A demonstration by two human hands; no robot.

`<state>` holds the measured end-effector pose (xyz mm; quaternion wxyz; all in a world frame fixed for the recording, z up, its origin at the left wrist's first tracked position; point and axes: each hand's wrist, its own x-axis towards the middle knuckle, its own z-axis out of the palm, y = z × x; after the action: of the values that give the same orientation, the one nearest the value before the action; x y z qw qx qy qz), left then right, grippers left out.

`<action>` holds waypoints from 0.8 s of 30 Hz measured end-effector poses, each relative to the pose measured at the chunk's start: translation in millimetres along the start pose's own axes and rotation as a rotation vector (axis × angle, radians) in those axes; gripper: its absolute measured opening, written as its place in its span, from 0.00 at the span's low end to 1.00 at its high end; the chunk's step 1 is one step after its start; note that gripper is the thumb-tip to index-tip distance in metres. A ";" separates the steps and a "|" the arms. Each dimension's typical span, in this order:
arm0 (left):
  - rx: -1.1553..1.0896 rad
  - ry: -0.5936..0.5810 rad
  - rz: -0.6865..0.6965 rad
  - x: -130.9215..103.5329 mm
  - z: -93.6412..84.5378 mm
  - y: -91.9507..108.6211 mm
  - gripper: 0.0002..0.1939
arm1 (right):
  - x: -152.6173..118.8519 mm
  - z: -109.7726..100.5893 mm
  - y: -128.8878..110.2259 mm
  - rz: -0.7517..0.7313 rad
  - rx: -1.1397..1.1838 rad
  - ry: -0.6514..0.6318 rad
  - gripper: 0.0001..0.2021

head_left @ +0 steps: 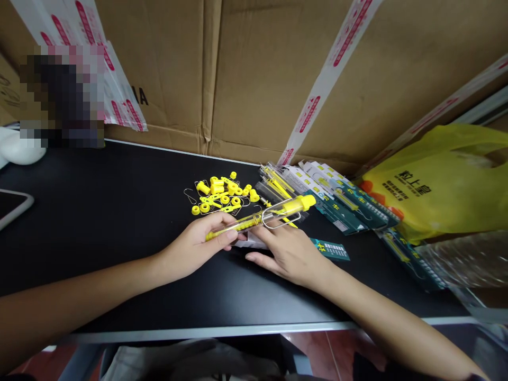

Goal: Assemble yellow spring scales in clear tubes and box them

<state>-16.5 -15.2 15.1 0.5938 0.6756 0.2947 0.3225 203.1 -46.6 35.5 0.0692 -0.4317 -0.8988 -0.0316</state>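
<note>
My left hand (212,238) is closed round the lower end of a spring scale (248,222), a clear tube with a coiled spring inside, a yellow cap and a wire loop. The scale slants up to the right, passing above my right hand (296,254). That hand is palm down with thumb and forefinger apart; its other fingers are partly hidden behind the scale. Beneath it lies a white and teal box (333,250), mostly covered. Whether the right fingers touch the box or the scale, I cannot tell. Beyond both hands is a pile of yellow plastic parts (217,186) and wire hooks (190,196).
Clear tubes with yellow rods (278,180) lie beside several printed boxes (341,203) on the black table (130,211). At right sits a yellow plastic bag (440,185). A phone (16,203) rests at the left edge. Large cardboard (254,79) stands behind.
</note>
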 end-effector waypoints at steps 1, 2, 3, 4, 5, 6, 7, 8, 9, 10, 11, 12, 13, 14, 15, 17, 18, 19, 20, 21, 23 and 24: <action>-0.007 -0.001 0.000 0.2 0.5 0.3 0.13 | 0.3 0.3 -0.3 -0.006 -0.004 -0.003 0.22; -0.017 -0.005 -0.002 0.4 0.9 0.6 0.13 | 0.5 0.5 -0.7 -0.009 -0.010 -0.006 0.22; -0.028 -0.013 -0.006 0.5 1.2 0.8 0.13 | 0.7 0.8 -1.3 -0.007 -0.020 -0.005 0.22; -0.045 -0.021 -0.013 0.3 1.5 1.0 0.13 | 0.9 1.1 -1.9 -0.002 -0.033 0.000 0.22; -0.066 -0.031 -0.027 0.0 1.9 1.4 0.13 | 0.9 1.5 -2.6 0.006 -0.047 0.011 0.23; -0.093 -0.041 -0.046 -0.6 2.3 1.8 0.14 | 0.9 2.1 -3.3 0.014 -0.061 0.029 0.24; -0.121 -0.049 -0.068 -1.3 2.9 2.4 0.14 | 0.8 2.8 -3.9 0.022 -0.073 0.048 0.25; -0.146 -0.056 -0.089 -2.0 3.7 3.0 0.14 | 0.7 3.8 -4.4 0.028 -0.084 0.068 0.26; -0.168 -0.062 -0.107 -2.8 4.4 3.6 0.14 | 0.6 4.9 -4.7 0.032 -0.093 0.084 0.26; -0.181 -0.069 -0.122 -3.5 5.2 4.2 0.14 | 0.5 6.1 -5.0 0.031 -0.100 0.093 0.27; -0.184 -0.076 -0.132 -4.1 5.9 4.5 0.13 | 0.6 7.3 -5.0 0.030 -0.103 0.096 0.29; -0.181 -0.081 -0.137 -4.5 6.5 4.7 0.13 | 0.8 8.5 -4.9 0.029 -0.103 0.090 0.29; -0.175 -0.087 -0.142 -4.7 6.8 4.7 0.12 | 1.1 9.6 -4.7 0.029 -0.100 0.075 0.30; -0.170 -0.091 -0.147 -4.7 6.9 4.5 0.12 | 1.3 10.5 -4.3 0.031 -0.093 0.056 0.30; -0.167 -0.091 -0.153 -4.6 6.8 4.3 0.12 | 1.6 11.2 -3.9 0.032 -0.083 0.039 0.30; -0.169 -0.087 -0.162 -3.9 6.1 3.9 0.13 | 1.8 11.6 -3.1 0.027 -0.060 0.022 0.31; -0.177 -0.083 -0.164 -3.6 5.8 3.7 0.13 | 1.8 11.4 -3.0 0.021 -0.050 0.028 0.32; -0.188 -0.084 -0.167 -3.2 5.5 3.7 0.13 | 1.8 11.0 -3.3 0.017 -0.042 0.044 0.34; -0.201 -0.086 -0.169 -2.9 5.4 3.8 0.14 | 1.8 10.5 -4.0 0.016 -0.038 0.064 0.36; -0.217 -0.091 -0.172 -2.8 5.6 4.0 0.14 | 1.8 10.0 -5.2 0.020 -0.037 0.084 0.37; -0.240 -0.107 -0.185 -3.0 6.4 4.7 0.14 | 2.1 9.5 -8.9 0.052 -0.039 0.105 0.39; -0.241 -0.121 -0.194 -3.3 6.9 5.0 0.14 | 2.5 9.7 -11.2 0.075 -0.041 0.105 0.39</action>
<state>-13.0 -22.6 19.2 0.7158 0.5860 0.2812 0.2553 191.9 -50.6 26.4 0.1086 -0.4642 -0.8763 -0.0698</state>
